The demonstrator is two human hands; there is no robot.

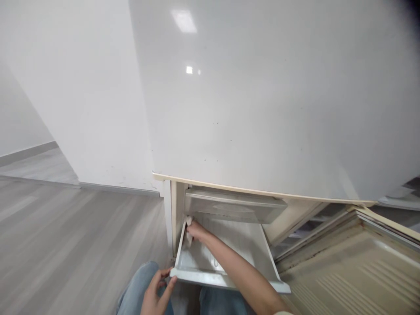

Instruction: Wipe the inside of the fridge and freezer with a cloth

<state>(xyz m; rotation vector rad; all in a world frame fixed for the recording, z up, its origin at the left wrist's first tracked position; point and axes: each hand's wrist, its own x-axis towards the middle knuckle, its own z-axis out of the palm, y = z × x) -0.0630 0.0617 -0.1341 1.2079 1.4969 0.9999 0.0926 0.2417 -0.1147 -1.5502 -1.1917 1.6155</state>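
A pale freezer drawer [226,278] is pulled out of the lower compartment, over my knees. My left hand [158,292] pinches its front left corner, thumb below and fingertips at the edge. Reaching inside the drawer, my right hand [196,231] grips a whitish cloth [188,238] against the left side wall. The hand covers part of the cloth. Above sits another drawer [232,205], pushed further in.
The lower fridge door [354,267] stands open at the right, ribbed inside and stained along its seal. A glossy white upper door [262,96] is closed above. To the left are a white wall [92,96] and grey wood-look floor [82,245].
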